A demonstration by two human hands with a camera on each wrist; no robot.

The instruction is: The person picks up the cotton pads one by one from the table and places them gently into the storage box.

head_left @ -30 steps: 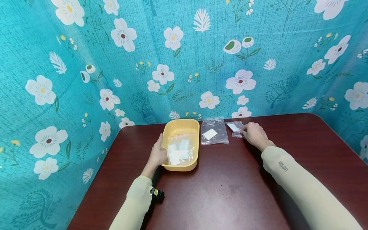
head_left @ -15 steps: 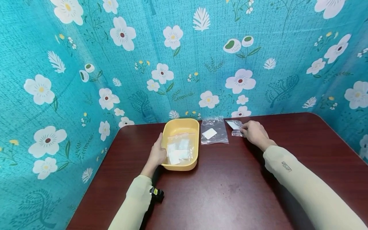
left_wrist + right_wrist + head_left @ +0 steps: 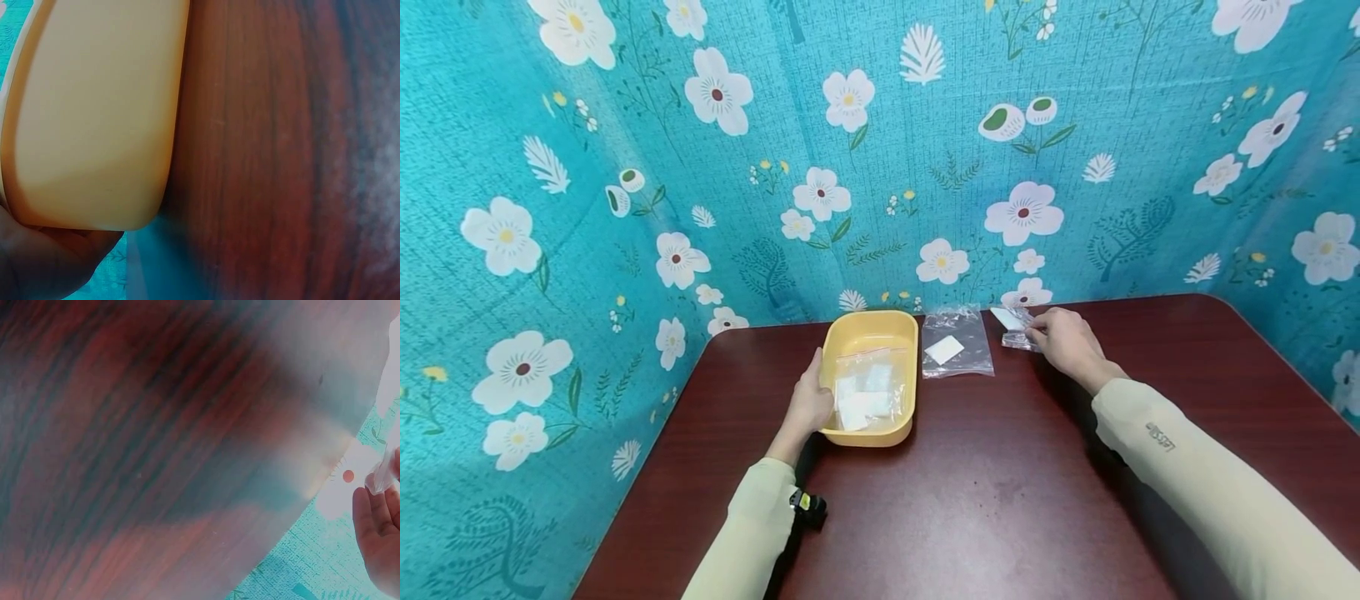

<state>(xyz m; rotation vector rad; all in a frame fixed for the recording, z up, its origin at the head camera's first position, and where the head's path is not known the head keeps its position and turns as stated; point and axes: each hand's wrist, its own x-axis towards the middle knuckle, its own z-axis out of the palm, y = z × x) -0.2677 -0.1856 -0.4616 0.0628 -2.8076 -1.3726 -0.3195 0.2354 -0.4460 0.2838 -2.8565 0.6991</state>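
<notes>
My left hand (image 3: 809, 403) grips the left side of a yellow plastic basin (image 3: 902, 432), its wall also filling the upper left of the left wrist view. Inside the basin lie clear zip bags (image 3: 891, 375) with flat white pieces in them. At the back of the table, my right hand (image 3: 1067, 343) pinches the near part of a small clear plastic bag (image 3: 1017, 340) holding a white piece. In the right wrist view, a bit of clear plastic (image 3: 379, 480) shows between its fingers. Between basin and hand, a larger clear bag (image 3: 973, 343) lies flat with a white rectangle (image 3: 944, 350) on or in it.
The dark reddish-brown table (image 3: 970, 500) has a glossy top. A turquoise floral cloth (image 3: 880, 158) hangs along its back edge and left side. A black wrist device (image 3: 808, 508) sits at my left cuff.
My right hand has shifted slightly toward the back and raised the near end of the small bag, which looks more folded. The left hand and basin keep their place.
</notes>
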